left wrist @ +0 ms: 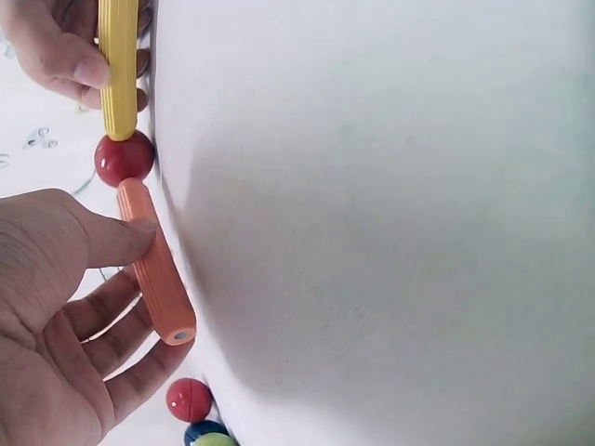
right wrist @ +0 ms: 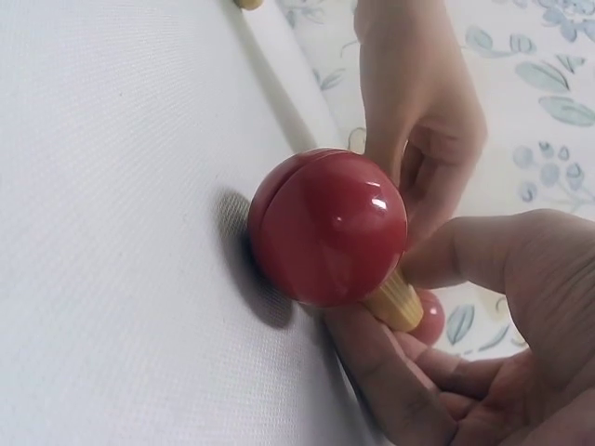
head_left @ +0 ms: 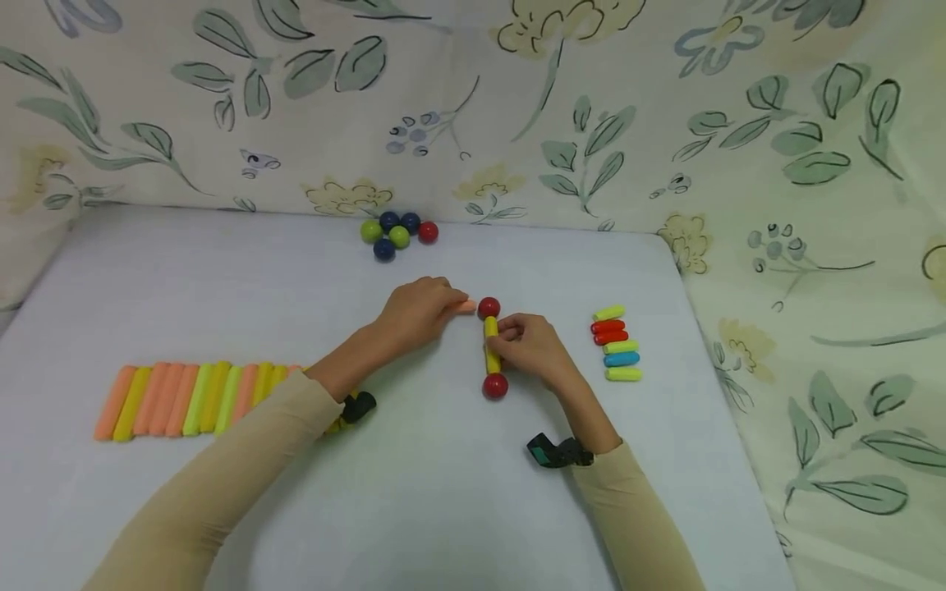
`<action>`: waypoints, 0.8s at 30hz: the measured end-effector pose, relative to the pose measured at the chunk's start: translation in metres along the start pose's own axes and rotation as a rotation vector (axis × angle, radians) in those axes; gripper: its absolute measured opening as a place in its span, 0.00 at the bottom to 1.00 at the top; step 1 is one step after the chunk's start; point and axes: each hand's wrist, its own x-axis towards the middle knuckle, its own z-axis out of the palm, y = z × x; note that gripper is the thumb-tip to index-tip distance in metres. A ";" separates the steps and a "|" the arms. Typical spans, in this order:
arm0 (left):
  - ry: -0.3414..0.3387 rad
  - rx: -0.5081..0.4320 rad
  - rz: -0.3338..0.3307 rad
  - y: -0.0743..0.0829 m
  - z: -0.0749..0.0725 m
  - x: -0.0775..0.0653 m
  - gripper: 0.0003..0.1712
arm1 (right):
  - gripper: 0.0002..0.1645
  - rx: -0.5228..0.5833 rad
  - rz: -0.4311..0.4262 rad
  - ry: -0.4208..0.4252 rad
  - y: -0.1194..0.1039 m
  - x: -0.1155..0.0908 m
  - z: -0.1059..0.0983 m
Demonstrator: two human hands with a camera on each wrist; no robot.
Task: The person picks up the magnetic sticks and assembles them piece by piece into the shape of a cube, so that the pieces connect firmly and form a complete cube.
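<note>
My left hand pinches an orange ridged stick between thumb and fingers. One end of that stick points at a red ball; whether they touch I cannot tell. In the left wrist view, a small hole shows in its other end. A yellow ridged stick joins this ball to a second red ball nearer to me. My right hand grips the yellow stick by its middle from the right side. In the right wrist view, the nearer ball hides part of the stick.
At the left lies a row of orange, yellow and green sticks, partly covered by my left forearm. Several green, dark blue and red balls cluster at the back. Short coloured sticks line up at the right. Floral cloth hangs behind the white table.
</note>
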 end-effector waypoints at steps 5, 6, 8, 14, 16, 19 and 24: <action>0.001 0.027 0.005 -0.001 0.000 0.004 0.17 | 0.23 0.012 -0.008 -0.009 0.002 0.001 0.000; 0.000 0.027 0.005 -0.001 0.000 0.004 0.17 | 0.23 0.014 -0.011 -0.010 0.001 0.001 0.000; -0.003 0.023 0.006 -0.002 0.001 0.005 0.17 | 0.23 0.015 -0.015 -0.011 0.001 0.001 0.000; -0.022 0.012 -0.004 -0.006 0.002 0.004 0.19 | 0.23 0.029 -0.016 -0.012 0.002 0.000 -0.001; -0.023 0.006 -0.014 -0.009 0.000 0.002 0.21 | 0.22 0.027 -0.013 -0.009 0.003 0.000 -0.002; -0.001 -0.010 -0.060 -0.017 -0.011 -0.003 0.22 | 0.22 0.023 -0.007 -0.009 0.003 0.000 -0.002; 0.079 -0.012 -0.155 -0.037 -0.044 -0.007 0.19 | 0.22 0.007 -0.008 0.003 0.004 -0.002 -0.004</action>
